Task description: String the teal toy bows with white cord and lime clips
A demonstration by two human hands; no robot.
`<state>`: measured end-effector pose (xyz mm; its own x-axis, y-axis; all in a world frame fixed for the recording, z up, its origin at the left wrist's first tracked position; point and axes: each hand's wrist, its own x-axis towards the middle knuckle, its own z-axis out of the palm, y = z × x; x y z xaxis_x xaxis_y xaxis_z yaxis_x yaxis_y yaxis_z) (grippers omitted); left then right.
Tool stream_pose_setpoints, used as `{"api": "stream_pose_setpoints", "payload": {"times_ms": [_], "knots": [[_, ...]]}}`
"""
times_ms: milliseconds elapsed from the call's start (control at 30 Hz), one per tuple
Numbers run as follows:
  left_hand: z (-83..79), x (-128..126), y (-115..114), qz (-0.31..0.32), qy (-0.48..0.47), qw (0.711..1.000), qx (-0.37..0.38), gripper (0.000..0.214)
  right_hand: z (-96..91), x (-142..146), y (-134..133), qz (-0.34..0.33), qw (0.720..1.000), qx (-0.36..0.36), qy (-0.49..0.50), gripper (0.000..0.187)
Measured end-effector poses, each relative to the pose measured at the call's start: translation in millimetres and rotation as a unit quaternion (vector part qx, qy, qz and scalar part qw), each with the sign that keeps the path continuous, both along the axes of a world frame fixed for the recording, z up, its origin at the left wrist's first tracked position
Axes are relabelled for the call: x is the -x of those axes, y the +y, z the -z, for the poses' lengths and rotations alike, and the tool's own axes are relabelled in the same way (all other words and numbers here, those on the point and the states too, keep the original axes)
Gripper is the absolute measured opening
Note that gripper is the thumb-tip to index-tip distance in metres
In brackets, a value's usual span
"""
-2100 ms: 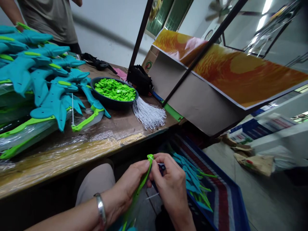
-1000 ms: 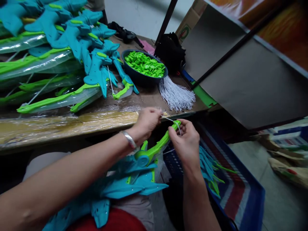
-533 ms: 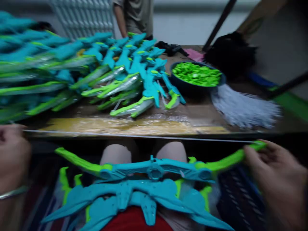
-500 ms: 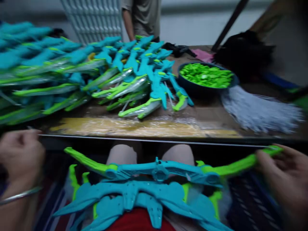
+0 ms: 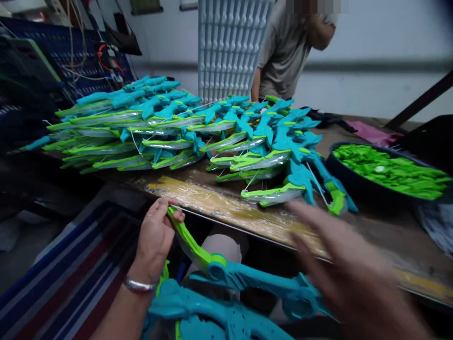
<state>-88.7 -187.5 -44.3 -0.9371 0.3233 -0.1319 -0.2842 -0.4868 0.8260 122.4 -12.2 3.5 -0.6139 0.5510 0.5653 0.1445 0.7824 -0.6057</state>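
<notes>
My left hand [image 5: 155, 236] pinches the lime-green limb tip of a toy bow [image 5: 247, 276], where a white string [image 5: 226, 220] meets it. The bow's turquoise middle lies over my lap, and its far end is hidden behind my right hand [image 5: 354, 264]. That hand is smeared by motion, with its fingers stretched out and apart and nothing seen in them. From the left tip the string runs rightward along the table's front edge. Below this bow, more turquoise toy bow parts [image 5: 212, 311] rest on my lap, partly out of frame.
A large pile of turquoise and green toy bows [image 5: 141, 118] covers the table's left and middle. On the right stands a dark basin [image 5: 361, 189] of small green pieces, beside white strings [image 5: 437, 224]. A person [image 5: 286, 52] stands behind the table. A striped surface [image 5: 81, 278] lies at left.
My view has turned left. My left hand has come from the string's end to the bow's left limb tip. My right hand has let go of the right limb tip and moved inward.
</notes>
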Motion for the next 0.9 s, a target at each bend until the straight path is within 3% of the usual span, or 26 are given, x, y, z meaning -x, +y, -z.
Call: {"api": "stream_pose_setpoints", "payload": {"times_ms": [67,133,233,333,433,500,600,733,800,900], "knots": [[-16.3,-9.9,8.2,0.013,0.012,1.000,-0.022,0.018,-12.0,46.6,-27.0,-0.170,0.984,-0.016,-0.052,0.027],[-25.7,-16.5,11.0,0.011,0.019,0.999,-0.036,0.022,-17.0,93.6,-49.6,-0.246,0.962,0.053,-0.109,0.015],[-25.4,-19.3,7.5,0.000,0.028,0.999,-0.037,0.023,-14.0,139.3,-66.4,-0.264,0.927,0.240,-0.114,0.011],[-16.6,-18.4,2.0,0.013,0.033,0.999,-0.031,0.019,-6.9,152.3,-67.3,-0.294,0.857,0.410,-0.102,0.010],[-10.1,-17.6,-2.5,-0.001,0.016,0.998,-0.055,0.014,-2.5,151.7,-65.4,-0.309,0.797,0.506,-0.114,0.021],[-7.9,-16.6,-6.3,-0.010,-0.002,0.996,-0.084,0.016,-0.7,150.0,-64.5,-0.284,0.788,0.533,-0.117,0.027],[-3.1,-14.6,-12.8,-0.006,-0.040,0.994,-0.104,0.020,2.7,147.6,-60.9,-0.239,0.830,0.493,-0.108,0.028],[7.1,-17.2,-15.7,-0.029,-0.126,0.987,-0.096,0.008,7.7,145.6,-56.1,-0.274,0.903,0.312,-0.109,0.017],[10.0,-20.5,-14.8,-0.048,-0.150,0.982,-0.100,0.004,8.5,144.7,-57.0,-0.317,0.915,0.220,-0.115,0.016],[9.5,-23.2,-14.5,-0.055,-0.129,0.983,-0.120,0.006,7.5,143.0,-61.5,-0.369,0.905,0.156,-0.143,0.019]]}}
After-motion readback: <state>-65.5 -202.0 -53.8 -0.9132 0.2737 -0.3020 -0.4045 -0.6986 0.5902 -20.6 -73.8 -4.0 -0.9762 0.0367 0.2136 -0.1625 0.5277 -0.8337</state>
